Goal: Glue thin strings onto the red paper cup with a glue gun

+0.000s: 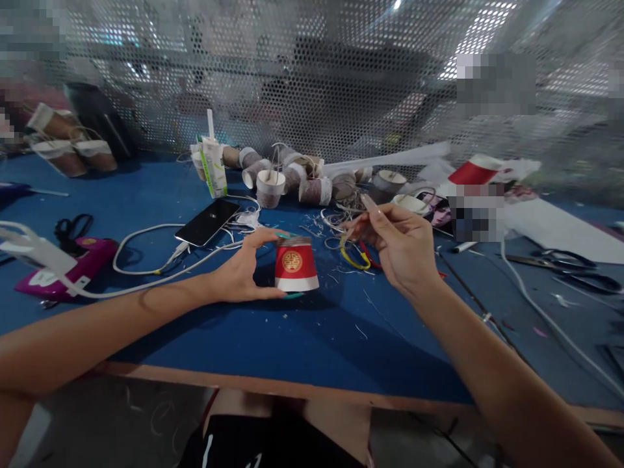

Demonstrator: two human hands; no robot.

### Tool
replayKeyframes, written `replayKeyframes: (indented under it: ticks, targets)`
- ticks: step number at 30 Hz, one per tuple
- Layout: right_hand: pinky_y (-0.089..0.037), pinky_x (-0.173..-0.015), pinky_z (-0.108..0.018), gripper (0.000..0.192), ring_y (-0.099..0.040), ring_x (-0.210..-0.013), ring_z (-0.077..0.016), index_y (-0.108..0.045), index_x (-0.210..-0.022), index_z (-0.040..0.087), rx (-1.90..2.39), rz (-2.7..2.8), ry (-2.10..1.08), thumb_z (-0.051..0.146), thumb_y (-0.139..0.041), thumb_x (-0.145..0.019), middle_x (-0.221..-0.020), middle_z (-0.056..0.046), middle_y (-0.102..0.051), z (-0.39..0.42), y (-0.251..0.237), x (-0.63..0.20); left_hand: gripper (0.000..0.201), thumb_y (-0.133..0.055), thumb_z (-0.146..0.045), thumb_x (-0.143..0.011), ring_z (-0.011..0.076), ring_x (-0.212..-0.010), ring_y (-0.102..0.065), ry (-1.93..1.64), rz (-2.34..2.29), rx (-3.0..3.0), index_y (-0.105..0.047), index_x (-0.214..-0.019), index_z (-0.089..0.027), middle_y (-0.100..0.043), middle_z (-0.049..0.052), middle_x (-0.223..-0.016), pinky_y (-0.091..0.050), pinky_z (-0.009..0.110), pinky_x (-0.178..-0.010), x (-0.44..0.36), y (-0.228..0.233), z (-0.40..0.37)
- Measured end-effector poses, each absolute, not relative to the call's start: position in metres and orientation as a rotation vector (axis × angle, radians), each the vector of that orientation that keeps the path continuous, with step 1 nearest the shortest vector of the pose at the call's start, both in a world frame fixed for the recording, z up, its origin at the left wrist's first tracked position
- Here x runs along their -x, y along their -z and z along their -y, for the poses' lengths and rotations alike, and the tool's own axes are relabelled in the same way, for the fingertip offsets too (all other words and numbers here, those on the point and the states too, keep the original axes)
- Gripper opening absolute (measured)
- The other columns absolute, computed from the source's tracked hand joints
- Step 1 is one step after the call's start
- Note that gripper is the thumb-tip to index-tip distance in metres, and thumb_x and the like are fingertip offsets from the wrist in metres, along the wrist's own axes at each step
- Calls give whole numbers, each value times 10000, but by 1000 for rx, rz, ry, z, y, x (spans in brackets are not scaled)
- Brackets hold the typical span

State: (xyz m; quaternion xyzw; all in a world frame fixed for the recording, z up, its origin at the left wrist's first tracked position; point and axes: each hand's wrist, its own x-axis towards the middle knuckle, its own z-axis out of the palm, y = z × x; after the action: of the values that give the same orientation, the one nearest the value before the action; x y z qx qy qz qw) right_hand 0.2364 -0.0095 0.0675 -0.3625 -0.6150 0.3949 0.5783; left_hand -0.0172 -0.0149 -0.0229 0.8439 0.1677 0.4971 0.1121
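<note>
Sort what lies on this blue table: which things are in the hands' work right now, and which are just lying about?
In hand:
- red paper cup, upside down, gripped by the left hand
- right hand, fingers pinched together above the yellow and red bands; what it pinches is too thin to tell

Lying about:
- phone on its white cable
- drink carton
- wrapped cups
- scissors

a craft workshop: a blue worktable (pixel 302 338) strewn with paper cups (pixel 292 175), scissors (pixel 565 263), wire scraps (pixel 341 221), backed by perforated metal screen (pixel 292 78).
</note>
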Motion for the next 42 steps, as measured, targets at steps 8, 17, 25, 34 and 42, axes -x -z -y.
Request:
replayKeyframes:
  ticks: [8,17,25,34,42]
  targets:
    - [-559,-805,-352,221,-676,-778,-151,-671,-708,247,767,1403,-971,440,-753,-778,-722,13,-664,6,-62,-238,902,-805,-445,-709,331,-1278,-501,-1491,-483,-2575,-260,-1398,-244,-492,157,-1308,-471,561,-1025,16,20,16]
    - [-396,-396,-242,264,-504,-441,-79,-672,-652,216,771,1418,-1091,434,-804,-723,-567,20,-605,21,-62,-226,898,-832,-429,-678,281,-1211,-515,-1558,-410,-2536,-293,-1374,-249,-453,144,-1283,-528,502,-960,13,17,16]
    - [-390,-370,-220,280,-538,-433,-77,-652,-689,189,751,1565,-1180,432,-744,-794,-581,18,-637,30,-44,-218,874,-833,-519,-642,223,-1093,-527,-1796,-460,-2612,-346,-1315,-249,-449,88,-1191,-568,429,-885,13,17,16]
    - [-405,-385,-224,346,-518,-414,-80,-622,-674,182,838,1629,-1141,492,-724,-788,-515,33,-597,31,-40,-212,874,-852,-391,-667,238,-1160,-570,-1795,-274,-2582,-326,-1347,-239,-453,92,-1216,-583,446,-937,8,18,17]
    - [-407,-384,-236,366,-504,-398,-85,-606,-665,190,883,1617,-1125,520,-731,-764,-499,42,-579,32,-41,-209,870,-840,-351,-690,273,-1189,-606,-1722,-243,-2626,-305,-1371,-270,-515,84,-1221,-573,497,-968,8,18,18]
